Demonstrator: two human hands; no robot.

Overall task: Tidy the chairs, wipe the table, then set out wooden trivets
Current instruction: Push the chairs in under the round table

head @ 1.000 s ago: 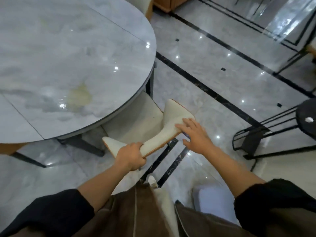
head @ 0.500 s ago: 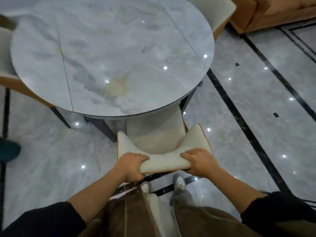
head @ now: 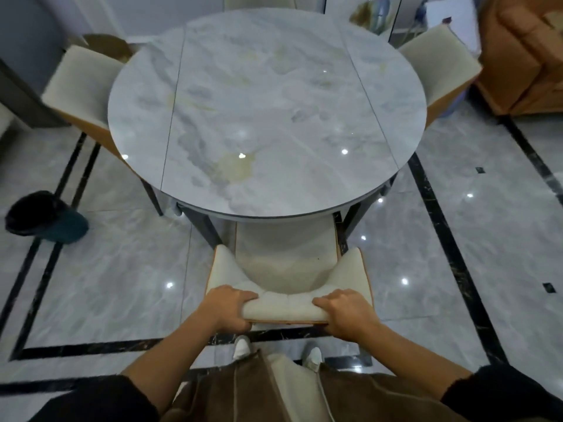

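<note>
Left of the table (head: 268, 95) stands a dark bin (head: 45, 217). At the table's near edge the left hand (head: 227, 309) and right hand (head: 347, 315) each curl their fingers round the backrest (head: 286, 307) of the near chair (head: 286, 260) — its seat partly under the top, by a yellowish patch (head: 236, 170), perhaps a stain. A second chair (head: 441, 59) sits right of the table.

Black sleeves (head: 100, 400), brown garment (head: 213, 400), white shoes (head: 242, 347)
</note>
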